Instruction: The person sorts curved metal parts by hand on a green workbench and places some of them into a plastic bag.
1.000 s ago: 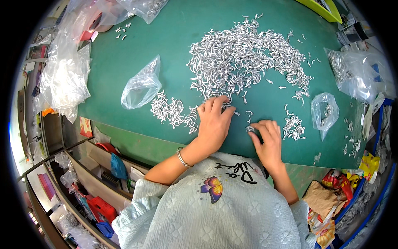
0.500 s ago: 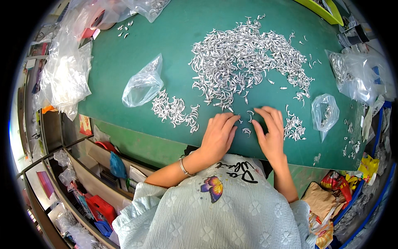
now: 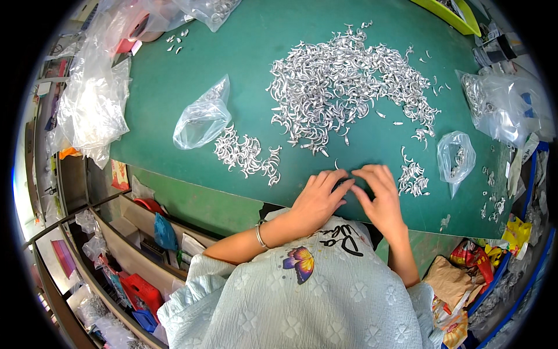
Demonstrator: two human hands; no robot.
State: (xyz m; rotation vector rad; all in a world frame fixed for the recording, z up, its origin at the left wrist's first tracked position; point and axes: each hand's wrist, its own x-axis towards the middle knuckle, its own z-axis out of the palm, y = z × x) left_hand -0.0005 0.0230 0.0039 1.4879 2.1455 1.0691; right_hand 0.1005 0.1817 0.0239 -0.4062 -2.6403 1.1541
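Note:
My left hand (image 3: 319,199) is low over the near part of the green table (image 3: 174,93), fingers bent and drawn together; whatever they may hold is hidden. My right hand (image 3: 381,193) is just beside it, its thumb and fingers curved with a gap between them. The fingertips of both hands almost meet. Beyond them lies a large heap of small curved silver metal pieces (image 3: 331,81). A single curved piece (image 3: 337,164) rests just past my left fingers. Smaller piles of such pieces lie left (image 3: 244,154) and right (image 3: 412,179) of my hands.
A clear plastic bag (image 3: 203,122) stands open behind the left pile. Another small bag (image 3: 456,157) with pieces in it lies at the right. Larger plastic bags (image 3: 93,104) crowd the far left, and a filled bag (image 3: 505,107) sits at the right edge. A yellow-green tray (image 3: 450,14) is at the back right.
My left hand has moved right and slightly nearer, closing in on my right hand. Loose pieces that showed between the hands are now covered. The piles look the same.

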